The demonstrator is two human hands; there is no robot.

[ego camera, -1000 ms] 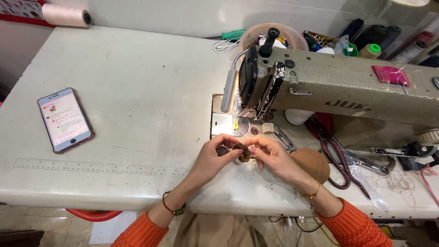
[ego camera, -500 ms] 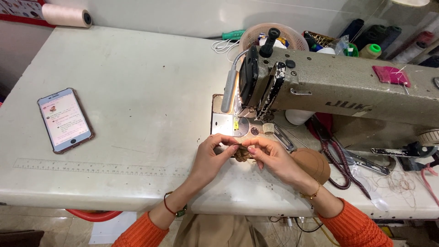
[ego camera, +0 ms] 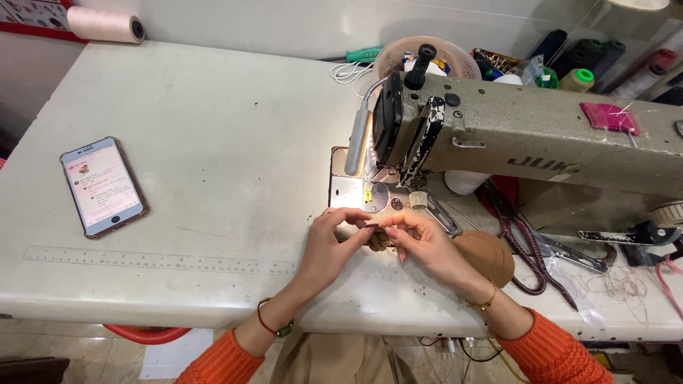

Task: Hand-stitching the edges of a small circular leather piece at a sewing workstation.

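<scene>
Hands barely shifting since before. Left hand and right hand are both pinching a small brown piece, fingertips meeting, just before the sewing machine on the table.

- One sewing machine, right of centre.
- One phone, left of frame.
- One cream thread roll, upper left corner.
- One pink basket, top centre.
- One green-handled screwdriver, top centre.
- One pair of scissors, right.
- Two hands: left hand, right hand, lower centre.
- One small brown piece between them.
</scene>
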